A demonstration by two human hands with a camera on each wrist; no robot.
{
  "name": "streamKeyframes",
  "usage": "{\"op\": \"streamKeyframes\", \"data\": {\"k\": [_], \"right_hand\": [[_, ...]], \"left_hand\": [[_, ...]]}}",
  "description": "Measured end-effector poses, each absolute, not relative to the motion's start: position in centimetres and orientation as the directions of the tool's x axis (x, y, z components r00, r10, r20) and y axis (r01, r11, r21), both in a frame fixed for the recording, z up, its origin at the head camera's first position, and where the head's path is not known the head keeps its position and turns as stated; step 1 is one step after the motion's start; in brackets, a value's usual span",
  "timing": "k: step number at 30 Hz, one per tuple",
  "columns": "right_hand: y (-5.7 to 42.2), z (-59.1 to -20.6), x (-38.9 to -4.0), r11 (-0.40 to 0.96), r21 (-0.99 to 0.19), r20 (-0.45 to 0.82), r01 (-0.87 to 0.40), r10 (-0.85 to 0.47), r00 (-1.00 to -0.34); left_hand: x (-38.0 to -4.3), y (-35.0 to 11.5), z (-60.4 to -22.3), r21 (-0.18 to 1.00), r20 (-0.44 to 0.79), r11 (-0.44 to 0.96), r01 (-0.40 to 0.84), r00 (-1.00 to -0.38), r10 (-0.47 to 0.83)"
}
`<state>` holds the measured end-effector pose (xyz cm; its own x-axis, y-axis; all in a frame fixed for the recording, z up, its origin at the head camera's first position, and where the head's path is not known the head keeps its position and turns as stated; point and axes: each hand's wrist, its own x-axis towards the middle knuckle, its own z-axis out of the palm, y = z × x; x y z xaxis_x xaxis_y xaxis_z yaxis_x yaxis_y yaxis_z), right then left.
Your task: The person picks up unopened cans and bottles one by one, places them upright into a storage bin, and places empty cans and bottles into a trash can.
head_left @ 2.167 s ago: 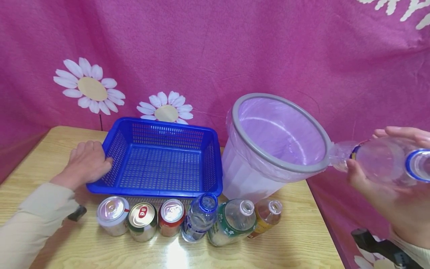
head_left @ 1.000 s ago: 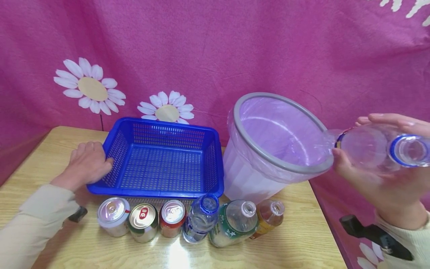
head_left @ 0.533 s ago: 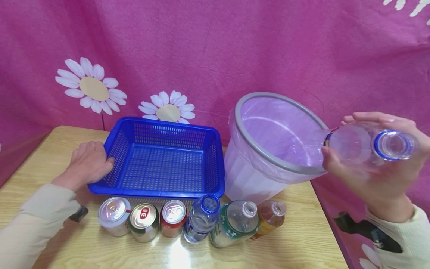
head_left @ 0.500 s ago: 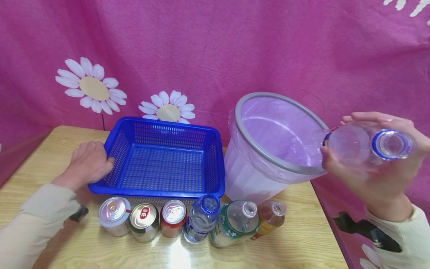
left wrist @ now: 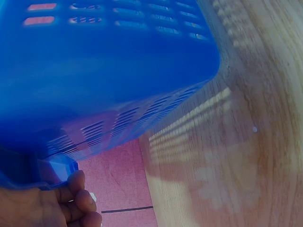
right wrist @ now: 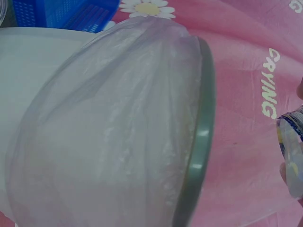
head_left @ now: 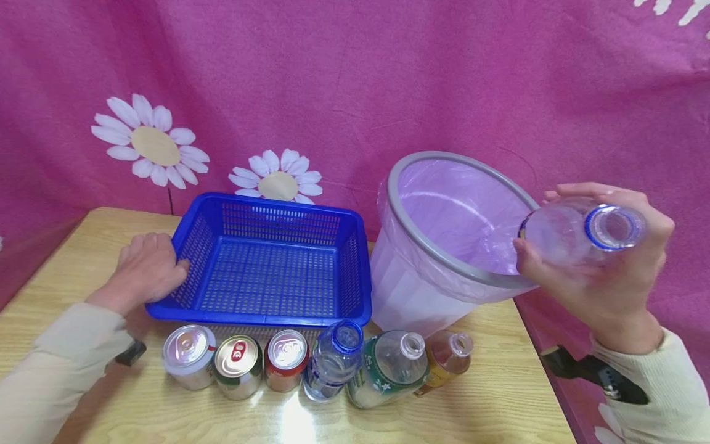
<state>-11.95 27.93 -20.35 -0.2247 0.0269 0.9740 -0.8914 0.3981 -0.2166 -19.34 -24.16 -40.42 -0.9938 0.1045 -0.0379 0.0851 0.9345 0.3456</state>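
Observation:
My left hand (head_left: 145, 270) grips the left rim of the blue plastic basket (head_left: 249, 320). In the left wrist view, its fingers (left wrist: 85, 201) curl at the basket's lip. My right hand (head_left: 621, 290) holds a clear plastic bottle (head_left: 557, 234) with a blue ring at its open neck. The bottle leans with its neck towards the right, its base end near the right rim of the lined waste bin (head_left: 427, 250). From the right wrist, the bin's bag-covered side (right wrist: 109, 132) fills much of the view, and only the bottle's base end (right wrist: 292, 151) shows at the right edge.
Three drink cans (head_left: 237, 367) stand in a row before the basket. Beside them are a blue-necked bottle (head_left: 331, 367), a green-labelled bottle (head_left: 388, 370) and an amber bottle (head_left: 444, 364). The wooden table (head_left: 488, 388) ends right of the bin; a pink cloth (head_left: 355, 80) hangs behind.
My right hand has moved left with the clear bottle, from beyond the bin's right side to its rim. The left hand stays on the basket; cans and other bottles have not moved.

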Motion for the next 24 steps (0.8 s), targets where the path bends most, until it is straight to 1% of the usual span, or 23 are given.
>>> {"op": "streamKeyframes", "data": {"k": [6, 12, 20, 24], "right_hand": [[27.66, -20.42, -11.9, 0.432, -0.231, 0.966, -0.872, -0.002, -0.257], [27.59, -20.34, -11.88, 0.505, -0.242, 0.957, -0.829, -0.018, -0.29], [28.05, -19.95, -12.01, 0.498, -0.291, 0.927, -0.817, -0.063, -0.369], [28.24, -20.07, -12.29, 0.5, -0.307, 0.914, -0.81, -0.083, -0.398]], "left_hand": [[-19.35, -24.21, -40.48, 0.351, -0.043, 0.933, 0.08, -0.994, 0.102], [-19.37, -24.16, -40.4, 0.341, -0.05, 0.937, 0.077, -0.994, 0.1], [-19.38, -24.12, -40.39, 0.336, -0.038, 0.938, 0.082, -0.994, 0.101], [-19.33, -24.13, -40.35, 0.334, -0.04, 0.939, 0.083, -0.994, 0.102]]}}
